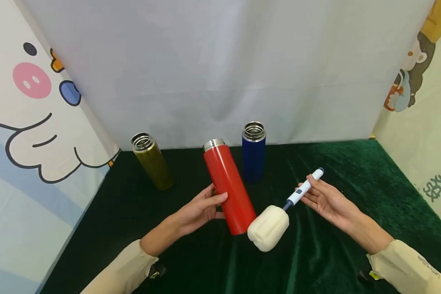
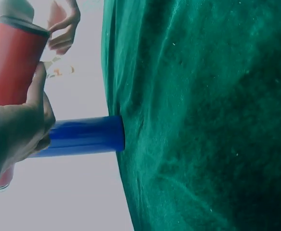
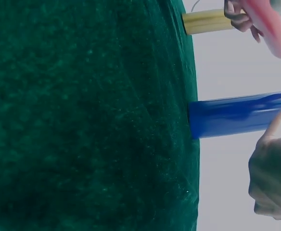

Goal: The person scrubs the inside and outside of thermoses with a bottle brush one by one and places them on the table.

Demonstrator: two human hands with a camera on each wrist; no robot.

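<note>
A red thermos bottle (image 1: pixel 230 188), its bare steel mouth pointing up and away, is gripped around its lower half by my left hand (image 1: pixel 202 208). My right hand (image 1: pixel 327 200) pinches the white handle of a bottle brush (image 1: pixel 267 228) between thumb and fingers. The brush's white sponge head hangs low and left, in front of the red bottle's base in the head view; whether they touch I cannot tell. In the left wrist view, the red bottle (image 2: pixel 16 62) slants across my left hand (image 2: pixel 20 125). Part of my right hand (image 3: pixel 277 175) shows in the right wrist view.
Behind the hands, a blue thermos bottle (image 1: pixel 253 157) stands upright and uncapped. A gold thermos bottle (image 1: pixel 152 161), also uncapped, stands at the back left. Dark green velvet cloth (image 1: pixel 353 171) covers the table, and a pale curtain (image 1: pixel 206 73) hangs along its back edge.
</note>
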